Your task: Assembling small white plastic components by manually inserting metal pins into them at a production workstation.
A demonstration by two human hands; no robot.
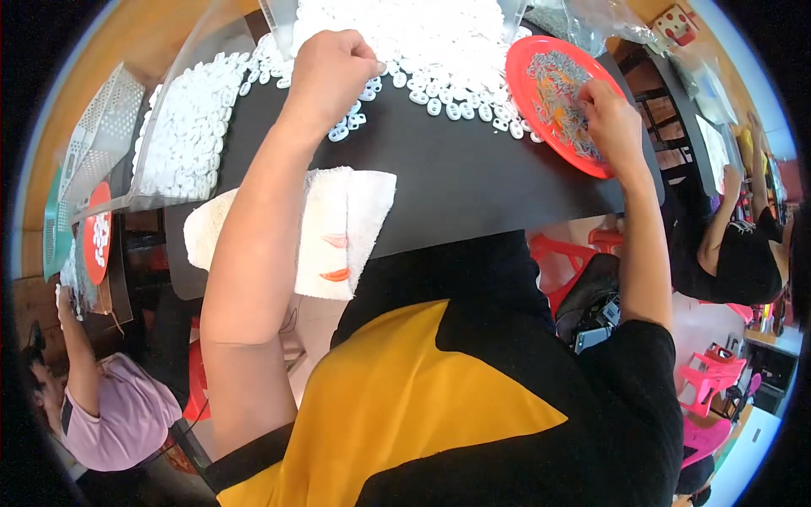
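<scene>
My left hand [329, 76] is above the dark table with its fingertips pinched together, next to a heap of small white oval pieces with holes [431, 97]. Whatever it pinches is too small to make out. A few more white pieces [342, 128] lie under its fingers. Over at the right, my right hand [610, 118] dips into a red plate [517, 69], fingers closed. The plate holds many small thin greyish pieces [553, 72] with some orange ones among them. What is between the right fingertips is hidden.
A white towel [329, 203] with orange marks hangs over the table's near edge under my left forearm. At left stands a clear bin [182, 135] of white pieces near a perforated white basket [106, 118]. Another person [122, 406] works at left; someone sits at right [743, 262].
</scene>
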